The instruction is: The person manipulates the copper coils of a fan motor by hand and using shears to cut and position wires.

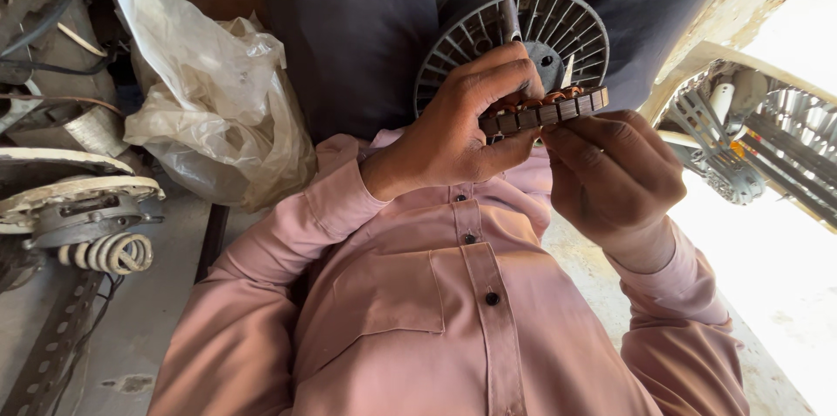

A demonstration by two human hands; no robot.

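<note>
Flat round motor stator (545,111), dark laminated rim, copper windings on top; held edge-on, slightly tilted.

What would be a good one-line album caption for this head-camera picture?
Two hands, left and right, hold a slotted metal ring with copper windings before a finned grey rotor.

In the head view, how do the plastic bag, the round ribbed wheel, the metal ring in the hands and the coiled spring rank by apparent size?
1. Plastic bag, largest.
2. Round ribbed wheel.
3. Metal ring, held by both the left hand and the right hand.
4. Coiled spring, smallest.
Ring and spring look close; the hands hide part of the ring, so their order is unsure.
</note>
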